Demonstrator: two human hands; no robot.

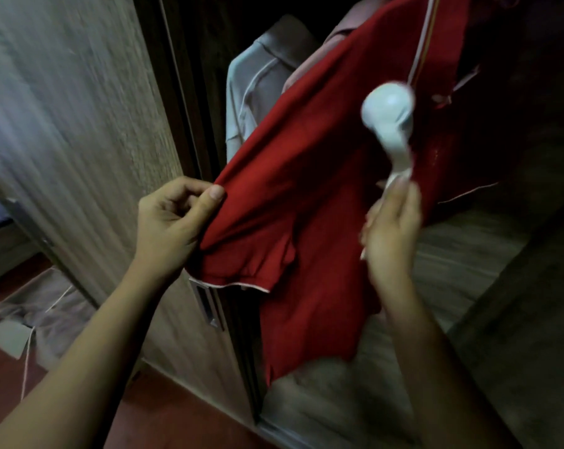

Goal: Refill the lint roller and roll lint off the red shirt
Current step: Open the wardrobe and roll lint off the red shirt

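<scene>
The red shirt (310, 202) hangs inside an open wardrobe, with white piping along its sleeve hem and placket. My left hand (170, 222) pinches the sleeve's edge and pulls the cloth out to the left. My right hand (390, 228) grips the handle of a white lint roller (389, 115). The roller's head is blurred and lies against the shirt's chest, above my hand.
A grey garment (258, 89) hangs behind the red shirt. The wood-grain wardrobe door (80, 124) stands at the left, with a metal recessed handle (209, 306). Grey cloth and a white box (12, 338) lie on the red floor at lower left. A wooden shelf (452, 270) runs below the shirt.
</scene>
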